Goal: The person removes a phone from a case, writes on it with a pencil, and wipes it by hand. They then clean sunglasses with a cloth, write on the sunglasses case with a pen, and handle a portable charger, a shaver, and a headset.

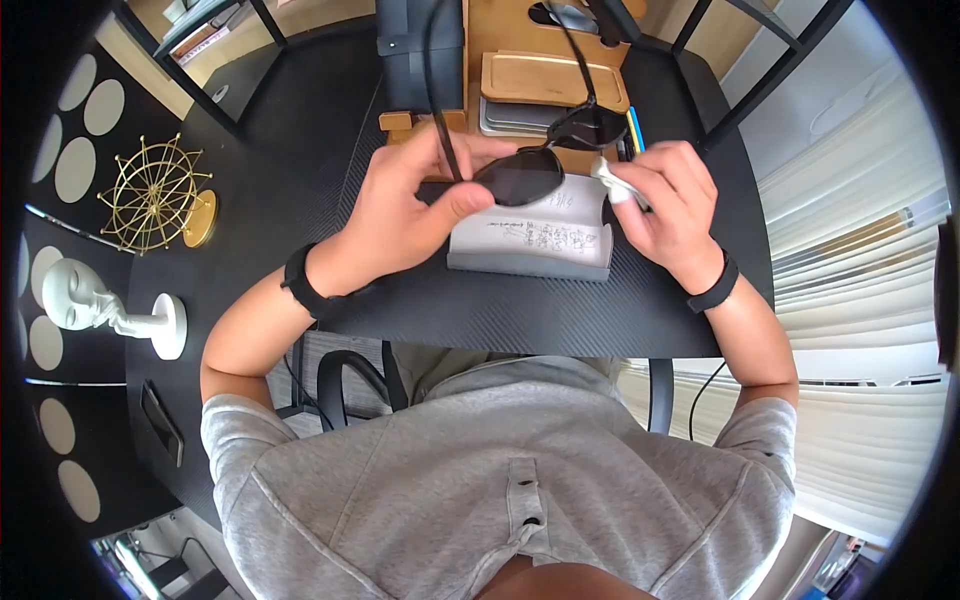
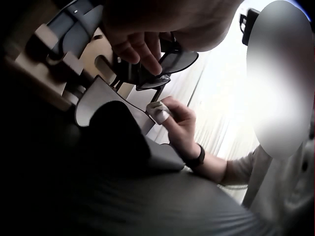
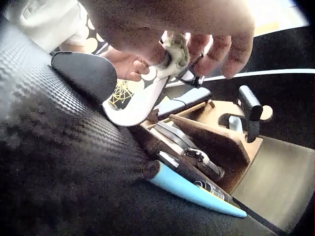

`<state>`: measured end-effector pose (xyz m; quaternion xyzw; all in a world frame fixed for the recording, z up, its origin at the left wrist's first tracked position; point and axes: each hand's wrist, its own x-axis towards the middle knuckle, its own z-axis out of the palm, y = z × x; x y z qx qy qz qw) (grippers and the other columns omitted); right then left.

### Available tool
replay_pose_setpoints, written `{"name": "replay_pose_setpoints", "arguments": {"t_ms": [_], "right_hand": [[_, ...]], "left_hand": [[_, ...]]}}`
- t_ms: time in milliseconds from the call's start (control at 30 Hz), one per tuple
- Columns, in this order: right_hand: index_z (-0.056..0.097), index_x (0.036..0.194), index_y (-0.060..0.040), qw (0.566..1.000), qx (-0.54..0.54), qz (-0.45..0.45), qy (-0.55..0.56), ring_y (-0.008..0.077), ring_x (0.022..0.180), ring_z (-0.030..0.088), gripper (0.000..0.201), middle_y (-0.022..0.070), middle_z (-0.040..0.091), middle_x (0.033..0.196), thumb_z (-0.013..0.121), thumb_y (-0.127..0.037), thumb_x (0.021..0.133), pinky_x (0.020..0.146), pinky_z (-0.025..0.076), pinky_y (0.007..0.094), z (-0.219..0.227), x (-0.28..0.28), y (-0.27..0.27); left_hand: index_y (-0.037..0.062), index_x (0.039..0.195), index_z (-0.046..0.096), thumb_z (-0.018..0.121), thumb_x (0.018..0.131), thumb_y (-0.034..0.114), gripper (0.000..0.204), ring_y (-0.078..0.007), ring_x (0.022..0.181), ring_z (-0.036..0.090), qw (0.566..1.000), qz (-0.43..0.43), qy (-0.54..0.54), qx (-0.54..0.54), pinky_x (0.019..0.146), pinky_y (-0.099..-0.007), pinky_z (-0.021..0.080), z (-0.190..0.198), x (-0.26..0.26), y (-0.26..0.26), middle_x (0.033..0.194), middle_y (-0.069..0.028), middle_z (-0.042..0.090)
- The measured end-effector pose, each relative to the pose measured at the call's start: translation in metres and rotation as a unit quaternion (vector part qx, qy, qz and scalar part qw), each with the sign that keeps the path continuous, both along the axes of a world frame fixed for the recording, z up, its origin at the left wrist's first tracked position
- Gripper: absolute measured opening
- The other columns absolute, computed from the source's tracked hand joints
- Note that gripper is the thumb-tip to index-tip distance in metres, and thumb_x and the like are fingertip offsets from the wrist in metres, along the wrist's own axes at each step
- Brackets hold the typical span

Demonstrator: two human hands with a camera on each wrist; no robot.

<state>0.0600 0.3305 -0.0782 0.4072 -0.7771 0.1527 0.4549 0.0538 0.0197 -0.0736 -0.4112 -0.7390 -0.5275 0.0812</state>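
The left hand (image 1: 405,205) pinches a pair of dark sunglasses (image 1: 520,177) between thumb and fingers, at the lens on the left. The right hand (image 1: 665,215) is closed around a small white cloth (image 1: 615,183), its thumb and fingers pressed together. The cloth is just beside the right lens; whether they touch, I cannot tell.

The sunglasses are held unfolded above the surface (image 1: 400,315), over the far part of an open grey glasses case (image 1: 530,270) with a pale lining and dark writing. The frame blocks the view of some of what is behind: its left arm crosses in front of a black box (image 1: 420,60), its right arm in front of the wooden organizer (image 1: 500,35). At the far side, a wooden tray (image 1: 545,78) lies above some flat grey things, and a light blue thing (image 3: 197,191) lies to the organizer's right.

Well apart on the left are a gold wheel ornament (image 1: 155,195), a white head sculpture (image 1: 80,293) and, nearer, a dark phone-like slab (image 1: 162,420). Pale blinds (image 1: 860,250) hang on the right.
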Motion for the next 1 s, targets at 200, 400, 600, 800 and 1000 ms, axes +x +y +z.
{"name": "replay_pose_setpoints", "arguments": {"t_ms": [200,400,600,800,1000], "right_hand": [[0.070,0.088,-0.0084,0.995,-0.056,0.076,0.044,0.0252,0.064,0.057,0.026,0.0046,0.059,0.073,0.085,-0.008,0.066,0.057,0.045,0.0347,-0.001,0.011,0.007],[0.078,0.099,-0.0132,0.994,0.024,0.104,0.036,0.0219,0.077,0.060,0.031,0.0004,0.067,0.088,0.080,-0.018,0.068,0.064,0.045,0.0340,-0.002,0.017,-0.022],[0.077,0.102,-0.0156,0.994,0.077,0.080,-0.012,0.0319,0.122,0.054,0.028,0.0074,0.064,0.137,0.071,-0.036,0.084,0.094,0.043,0.0494,-0.012,0.027,-0.030],[0.074,0.112,-0.0155,0.995,0.096,-0.016,-0.018,0.0375,0.136,0.048,0.043,0.0114,0.057,0.146,0.059,-0.051,0.093,0.107,0.037,0.0576,-0.009,0.031,-0.030],[0.068,0.124,-0.0156,0.991,0.120,-0.046,-0.045,0.0411,0.146,0.039,0.060,0.0125,0.047,0.158,0.068,-0.055,0.079,0.112,0.031,0.0651,-0.014,0.032,-0.037]], "left_hand": [[0.0023,0.088,0.054,0.083,0.081,0.013,0.032,-0.0341,0.097,0.074,0.964,0.052,0.218,-0.143,0.078,-0.0364,0.058,0.004,0.007,0.006,0.129,-0.0238,0.069],[0.0018,0.086,0.057,0.076,0.070,-0.006,0.026,-0.0383,0.093,0.072,0.954,-0.001,0.275,-0.122,0.076,-0.0420,0.058,0.003,0.011,0.020,0.127,-0.0249,0.069],[0.0017,0.085,0.057,0.075,0.070,-0.007,0.026,-0.0414,0.101,0.073,0.944,0.005,0.301,-0.137,0.088,-0.0500,0.060,0.004,0.022,0.020,0.124,-0.0245,0.070],[0.0016,0.089,0.056,0.077,0.069,-0.006,0.030,-0.0431,0.105,0.072,0.945,0.015,0.300,-0.127,0.092,-0.0526,0.059,0.004,0.016,0.018,0.124,-0.0250,0.070],[0.0004,0.090,0.055,0.077,0.068,-0.006,0.032,-0.0433,0.105,0.072,0.939,0.012,0.312,-0.141,0.093,-0.0523,0.059,0.004,0.017,0.016,0.125,-0.0261,0.069]]}}
